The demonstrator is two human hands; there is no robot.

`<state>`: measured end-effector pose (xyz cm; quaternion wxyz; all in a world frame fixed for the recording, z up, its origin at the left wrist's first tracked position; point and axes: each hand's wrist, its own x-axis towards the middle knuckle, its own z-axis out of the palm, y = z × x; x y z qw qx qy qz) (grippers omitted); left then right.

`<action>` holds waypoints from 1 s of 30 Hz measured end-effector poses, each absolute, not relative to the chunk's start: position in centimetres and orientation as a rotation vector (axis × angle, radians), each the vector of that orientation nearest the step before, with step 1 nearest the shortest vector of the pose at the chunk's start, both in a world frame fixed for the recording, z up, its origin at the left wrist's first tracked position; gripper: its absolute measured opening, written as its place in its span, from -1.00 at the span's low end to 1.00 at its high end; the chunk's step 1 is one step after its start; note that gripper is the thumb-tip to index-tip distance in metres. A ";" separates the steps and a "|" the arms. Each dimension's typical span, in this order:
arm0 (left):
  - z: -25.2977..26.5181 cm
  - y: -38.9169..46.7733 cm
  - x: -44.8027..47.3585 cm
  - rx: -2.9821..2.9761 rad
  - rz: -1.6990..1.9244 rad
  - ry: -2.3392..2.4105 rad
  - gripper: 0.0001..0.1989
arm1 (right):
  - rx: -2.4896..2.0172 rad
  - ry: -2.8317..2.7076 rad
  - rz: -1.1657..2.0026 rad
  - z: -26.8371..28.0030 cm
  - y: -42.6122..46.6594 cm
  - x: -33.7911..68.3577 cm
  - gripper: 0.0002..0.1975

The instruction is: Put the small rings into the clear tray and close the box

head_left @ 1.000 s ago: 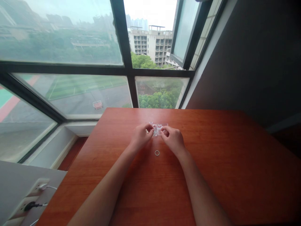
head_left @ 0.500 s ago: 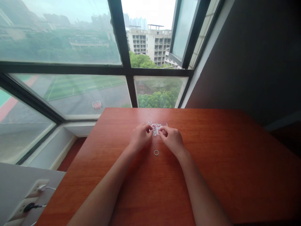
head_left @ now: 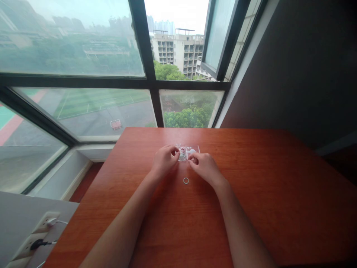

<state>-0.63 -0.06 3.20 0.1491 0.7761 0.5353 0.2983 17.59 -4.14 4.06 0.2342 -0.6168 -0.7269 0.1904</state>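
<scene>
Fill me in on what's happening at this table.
A person sits at a red-brown wooden table by a window. Both hands meet at a small clear plastic box of tiny parts: the left hand and right hand have fingertips pinched at its near edge. What they pinch is too small to tell. A small metal ring lies loose just in front of them.

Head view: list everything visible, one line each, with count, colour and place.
table: one, reddish-brown wood, fills the lower frame
clear box: one, transparent with small compartments holding tiny parts, mid-table between the fingertips
ring: one, pale metal, flat on the table, nearer than the box
window frame: one, black, behind the table
power strip: one, white, with plugs in it, bottom left
left hand: one, fingertips at the box's left edge
right hand: one, fingertips at the box's near edge
</scene>
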 end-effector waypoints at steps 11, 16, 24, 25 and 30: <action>3.7 0.2 -1.5 2.160 0.883 1.567 -0.84 | -1.576 -2.395 0.767 3.8 -5.3 17.1 -0.90; 3.8 0.2 -1.5 2.163 0.886 1.553 -0.85 | -1.624 -2.376 0.644 3.9 -5.3 16.9 -0.88; 3.8 0.2 -1.5 2.162 0.884 1.533 -0.83 | -1.646 -2.204 0.631 3.8 -4.7 17.0 -0.93; 3.8 0.1 -1.5 2.158 0.886 1.526 -0.83 | -1.651 -2.146 0.604 3.8 -4.5 17.1 -0.92; 4.0 -0.1 -0.9 2.071 0.908 1.378 -0.79 | -1.619 -1.879 0.417 3.5 -3.9 17.3 -0.88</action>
